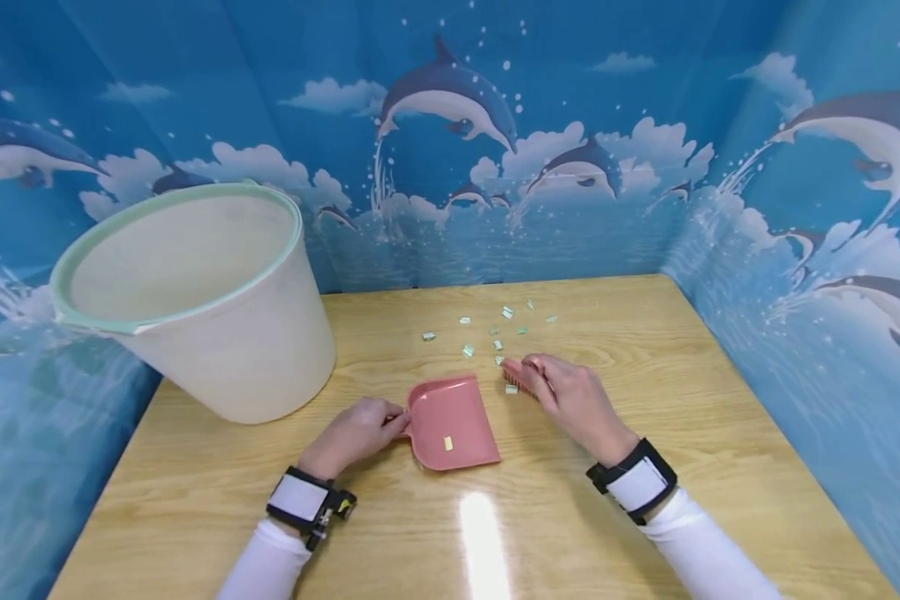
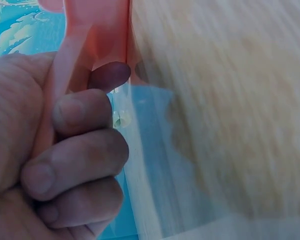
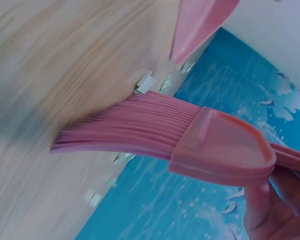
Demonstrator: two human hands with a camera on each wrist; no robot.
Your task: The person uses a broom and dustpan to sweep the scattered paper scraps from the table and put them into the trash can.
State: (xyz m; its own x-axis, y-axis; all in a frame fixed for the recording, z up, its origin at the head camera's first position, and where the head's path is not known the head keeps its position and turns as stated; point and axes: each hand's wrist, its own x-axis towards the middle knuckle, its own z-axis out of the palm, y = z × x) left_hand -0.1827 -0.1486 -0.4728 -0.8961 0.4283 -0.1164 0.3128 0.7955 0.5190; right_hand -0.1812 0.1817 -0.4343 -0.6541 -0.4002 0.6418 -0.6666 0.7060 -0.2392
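Note:
My left hand grips the handle of a pink dustpan, its fingers curled round it in the left wrist view. The pan lies on the table with its wide edge facing right, and one small yellowish piece is in it. To the right of the pan, my right hand holds a small pink brush. Its bristles touch the table and bend, with a small pale piece right at them. Several small pale green pieces lie scattered beyond the brush and pan.
A large white bucket with a pale green rim stands on the wooden table at the left. Blue dolphin-print curtains hang along the back and sides of the table.

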